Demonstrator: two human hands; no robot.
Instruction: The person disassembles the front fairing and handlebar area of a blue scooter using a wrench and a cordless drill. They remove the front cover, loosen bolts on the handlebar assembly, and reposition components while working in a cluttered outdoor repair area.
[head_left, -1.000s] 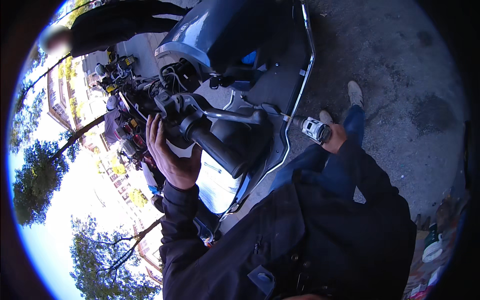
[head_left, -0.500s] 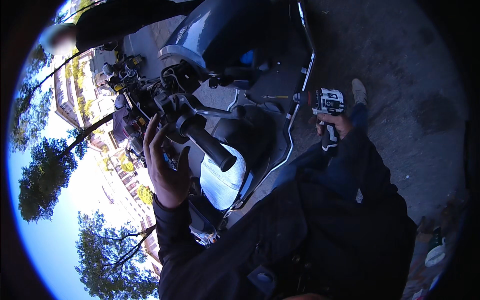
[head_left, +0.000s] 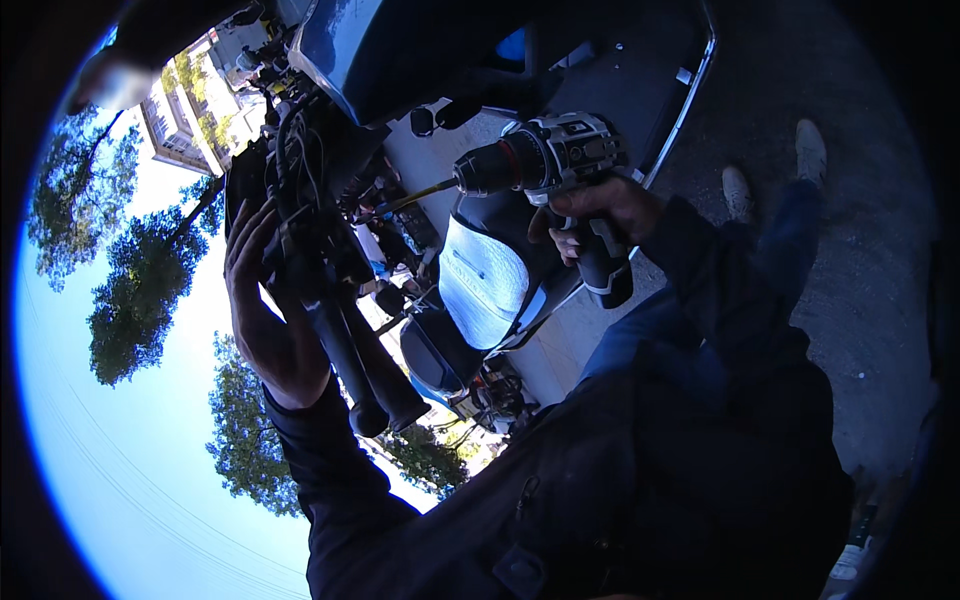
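A motor scooter's handlebar [head_left: 300,250] stands at the left, its black rubber grip [head_left: 400,395] and ball-ended brake lever [head_left: 345,365] slanting down to the right. My left hand [head_left: 275,320] is closed about the dark control housing from its left side; the thumb is partly hidden. Wrapped round the handle of a white-and-black cordless drill [head_left: 570,150] is my right hand [head_left: 605,215]. The drill carries a long, thin yellowish bit [head_left: 420,197] pointing left at the handlebar. Whether its tip touches the housing cannot be made out.
The scooter's dark blue front panel [head_left: 400,50] fills the top. Below lies a silver-white seat cover [head_left: 485,280]. A chrome rail [head_left: 690,100] edges the scooter on the right. Another person's dark sleeve [head_left: 170,25] enters at upper left. Parked two-wheelers [head_left: 495,395] stand behind.
The drill in my right hand has moved up and left, its bit now near the handlebar. My left hand has closed onto the housing. The handlebar and lever appear turned in view.
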